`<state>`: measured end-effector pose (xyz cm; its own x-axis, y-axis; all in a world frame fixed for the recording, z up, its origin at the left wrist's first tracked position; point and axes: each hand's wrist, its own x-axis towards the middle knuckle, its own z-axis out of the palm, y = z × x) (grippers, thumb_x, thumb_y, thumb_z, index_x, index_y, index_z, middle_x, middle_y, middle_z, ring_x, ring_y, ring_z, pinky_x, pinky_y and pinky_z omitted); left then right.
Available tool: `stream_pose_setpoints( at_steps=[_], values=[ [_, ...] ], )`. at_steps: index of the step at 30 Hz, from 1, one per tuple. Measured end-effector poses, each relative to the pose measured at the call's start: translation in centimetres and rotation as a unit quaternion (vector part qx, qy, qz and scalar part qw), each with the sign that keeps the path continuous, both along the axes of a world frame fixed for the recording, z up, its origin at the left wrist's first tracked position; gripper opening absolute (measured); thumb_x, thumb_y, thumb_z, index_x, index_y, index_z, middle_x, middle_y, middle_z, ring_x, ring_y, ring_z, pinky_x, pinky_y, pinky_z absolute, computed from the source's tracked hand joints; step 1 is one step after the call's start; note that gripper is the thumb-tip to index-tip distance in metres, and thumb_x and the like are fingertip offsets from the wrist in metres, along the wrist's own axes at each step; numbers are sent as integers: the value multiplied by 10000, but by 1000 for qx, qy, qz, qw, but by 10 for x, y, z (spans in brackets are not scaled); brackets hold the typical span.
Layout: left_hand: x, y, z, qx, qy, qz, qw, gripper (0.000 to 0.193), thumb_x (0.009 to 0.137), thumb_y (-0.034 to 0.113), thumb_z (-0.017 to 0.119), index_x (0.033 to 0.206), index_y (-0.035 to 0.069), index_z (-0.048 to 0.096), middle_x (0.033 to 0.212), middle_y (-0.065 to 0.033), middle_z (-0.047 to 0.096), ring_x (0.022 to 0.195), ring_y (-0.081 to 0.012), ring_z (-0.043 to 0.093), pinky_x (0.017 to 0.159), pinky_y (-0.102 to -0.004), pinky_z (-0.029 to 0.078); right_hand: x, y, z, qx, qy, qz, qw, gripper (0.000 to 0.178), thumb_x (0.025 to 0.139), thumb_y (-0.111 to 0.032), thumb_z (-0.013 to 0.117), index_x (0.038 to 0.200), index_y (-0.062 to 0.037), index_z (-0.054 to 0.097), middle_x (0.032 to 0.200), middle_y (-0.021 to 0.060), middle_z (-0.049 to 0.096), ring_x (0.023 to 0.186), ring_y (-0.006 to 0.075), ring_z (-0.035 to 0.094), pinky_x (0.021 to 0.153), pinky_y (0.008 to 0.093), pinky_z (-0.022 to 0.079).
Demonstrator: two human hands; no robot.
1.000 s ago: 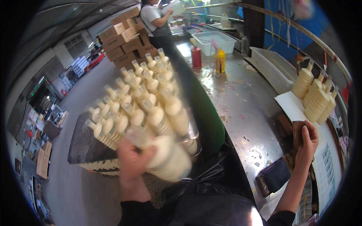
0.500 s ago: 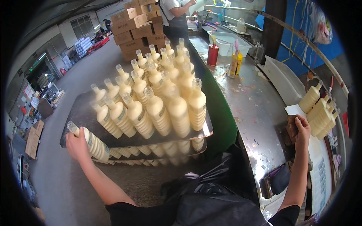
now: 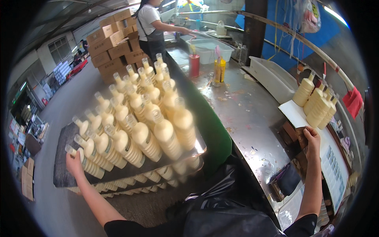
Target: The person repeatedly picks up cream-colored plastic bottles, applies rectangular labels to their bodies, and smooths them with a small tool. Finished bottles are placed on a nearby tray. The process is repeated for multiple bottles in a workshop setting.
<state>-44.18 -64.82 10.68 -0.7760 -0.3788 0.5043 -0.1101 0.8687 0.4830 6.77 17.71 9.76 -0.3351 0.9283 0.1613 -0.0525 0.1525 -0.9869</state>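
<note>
My left hand (image 3: 75, 164) is closed around the upper part of a cream ribbed bottle (image 3: 93, 167) with a clear neck. That bottle stands at the near left corner of a dark tray (image 3: 63, 148), beside rows of similar bottles (image 3: 144, 138). Dark label marks show on several of them. Over the workbench on the right, my right hand (image 3: 312, 139) pinches a flat brown piece (image 3: 301, 137) whose kind I cannot make out. Close to it lie a white board (image 3: 292, 113) and a sheet with rows of dark printed labels (image 3: 333, 168).
Several cream bottles (image 3: 316, 102) stand at the bench's right edge, beside a long white bin (image 3: 272, 79). A red can (image 3: 194, 65) and a yellow bottle (image 3: 220, 70) are farther back. A person (image 3: 152, 29) works at the far end, near stacked cartons (image 3: 112, 47).
The bottle in my left hand has gone from tilted at the tray's edge to standing in line with the others. My view has shifted right; my right hand still holds the brown piece.
</note>
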Motion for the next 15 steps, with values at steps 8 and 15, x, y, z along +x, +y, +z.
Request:
stream_pose_setpoints(
  at_steps=[8, 15],
  values=[
    [23, 70, 35, -73, 186, 45, 979, 618, 945, 300, 738, 1480, 76, 525, 1363, -175, 647, 1196, -340, 637, 1014, -422, 497, 32, -37, 21, -73, -40, -32, 996, 261, 921, -122, 742, 1134, 25, 704, 998, 72, 719, 883, 145, 673, 790, 282, 554],
    [128, 424, 116, 238, 260, -515, 781, 469, 938, -3, 661, 1397, -13, 566, 1342, -116, 629, 1221, -226, 585, 1096, -366, 416, 69, -53, 36, -118, 64, 15, 991, 200, 1001, -108, 662, 1167, -6, 709, 1063, 26, 715, 965, 104, 652, 872, 257, 543]
  ],
)
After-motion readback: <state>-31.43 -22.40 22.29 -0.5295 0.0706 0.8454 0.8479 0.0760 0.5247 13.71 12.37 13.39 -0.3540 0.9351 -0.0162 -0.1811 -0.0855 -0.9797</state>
